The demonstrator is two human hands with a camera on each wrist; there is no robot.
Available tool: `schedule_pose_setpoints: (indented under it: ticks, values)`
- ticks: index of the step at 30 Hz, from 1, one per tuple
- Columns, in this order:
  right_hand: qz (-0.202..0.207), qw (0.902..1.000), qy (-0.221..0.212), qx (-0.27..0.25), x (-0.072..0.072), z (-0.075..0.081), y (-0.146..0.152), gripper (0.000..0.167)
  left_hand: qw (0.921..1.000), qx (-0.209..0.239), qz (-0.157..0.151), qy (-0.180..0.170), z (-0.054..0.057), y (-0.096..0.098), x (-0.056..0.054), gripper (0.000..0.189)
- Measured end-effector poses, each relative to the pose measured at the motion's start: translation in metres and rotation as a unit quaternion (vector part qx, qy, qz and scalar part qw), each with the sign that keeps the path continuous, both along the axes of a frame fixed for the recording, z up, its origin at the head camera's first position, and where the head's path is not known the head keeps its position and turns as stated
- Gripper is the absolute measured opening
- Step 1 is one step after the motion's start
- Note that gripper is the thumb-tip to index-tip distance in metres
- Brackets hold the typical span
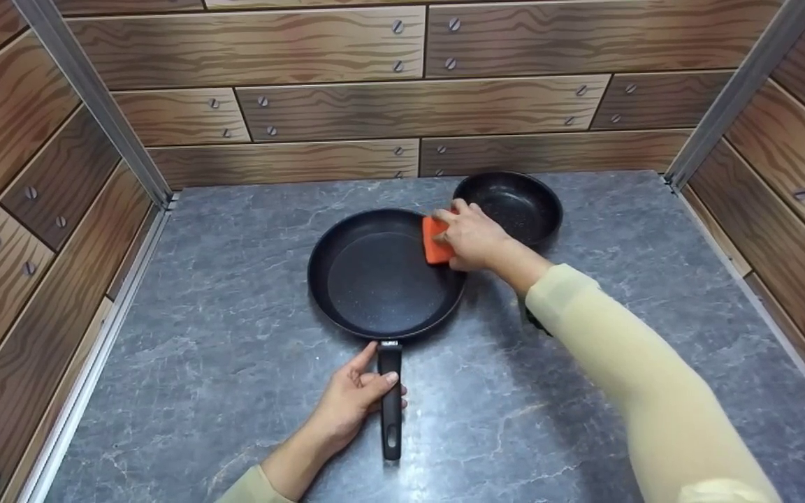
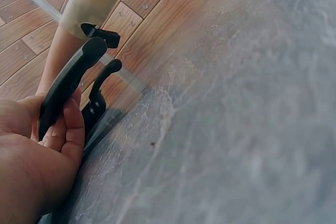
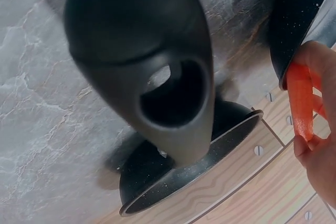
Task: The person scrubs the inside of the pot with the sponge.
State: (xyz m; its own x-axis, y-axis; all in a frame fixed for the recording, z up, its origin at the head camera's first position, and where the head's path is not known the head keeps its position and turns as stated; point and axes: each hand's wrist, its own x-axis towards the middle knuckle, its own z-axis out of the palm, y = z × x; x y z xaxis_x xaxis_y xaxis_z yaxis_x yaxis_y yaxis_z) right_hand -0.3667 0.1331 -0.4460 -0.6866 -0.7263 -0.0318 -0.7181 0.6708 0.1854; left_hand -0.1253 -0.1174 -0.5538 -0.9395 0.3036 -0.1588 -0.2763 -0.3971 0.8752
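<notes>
A large black frying pan (image 1: 381,279) lies on the table with its handle (image 1: 391,419) toward me. My left hand (image 1: 357,395) holds that handle near the pan end, thumb on top and fingertips showing on the far side. In the left wrist view the fingers (image 2: 68,129) curl under the black handle (image 2: 68,85). My right hand (image 1: 474,237) grips an orange sponge (image 1: 436,241) against the inner right wall of the large pan. The right wrist view shows the sponge (image 3: 301,100) at the pan's rim, between thumb and fingers.
A smaller black pan (image 1: 514,202) stands behind and right of the large one, partly hidden by my right hand. Its handle (image 3: 142,51) looms close in the right wrist view. Wood-patterned walls (image 1: 332,45) with metal corner posts (image 1: 95,98) enclose the grey marbled table (image 1: 235,279).
</notes>
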Motion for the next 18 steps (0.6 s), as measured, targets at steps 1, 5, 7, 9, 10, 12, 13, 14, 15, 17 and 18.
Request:
schedule_pose_setpoints:
  ticks: [1,5,7,9,10,12,13,14,15,17,18]
  values:
    - [0.003,1.0,0.001,0.0,0.001,0.0,0.0,0.047,1.0,-0.002,0.0,0.0,0.0,0.0,0.0,0.093]
    - [0.017,0.9998,0.008,0.003,0.005,0.002,0.002,0.047,1.0,-0.006,-0.002,0.0,0.002,-0.001,0.001,0.093]
    - [0.019,0.9998,0.005,0.004,0.007,0.003,0.003,0.047,1.0,-0.007,-0.001,-0.001,0.002,-0.001,0.001,0.093]
    - [0.021,0.9998,0.001,0.003,0.008,0.003,0.004,0.047,1.0,-0.009,0.0,-0.001,0.002,-0.001,0.001,0.093]
    - [0.022,0.9998,-0.003,0.001,0.008,0.003,0.004,0.047,1.0,-0.009,0.0,-0.001,0.002,-0.001,0.001,0.093]
    - [0.025,0.9996,-0.01,0.0,0.01,0.004,0.005,0.047,1.0,-0.008,0.0,-0.002,0.001,-0.001,0.001,0.094]
    - [0.025,0.9996,-0.016,-0.001,0.01,0.004,0.005,0.047,1.0,-0.008,0.0,-0.001,0.001,-0.001,0.0,0.093]
    - [0.026,0.9995,-0.02,-0.001,0.011,0.005,0.006,0.047,1.0,-0.007,-0.001,-0.001,0.001,-0.001,0.0,0.093]
    - [0.026,0.9994,-0.024,-0.001,0.012,0.005,0.006,0.046,1.0,-0.007,-0.002,0.0,0.001,-0.001,0.0,0.094]
    - [0.025,0.9992,-0.032,0.001,0.014,0.006,0.007,0.046,1.0,-0.006,-0.002,-0.001,0.001,0.0,0.0,0.094]
    - [0.024,0.9991,-0.036,0.002,0.014,0.006,0.007,0.045,1.0,-0.006,-0.002,-0.001,0.0,0.0,0.0,0.094]
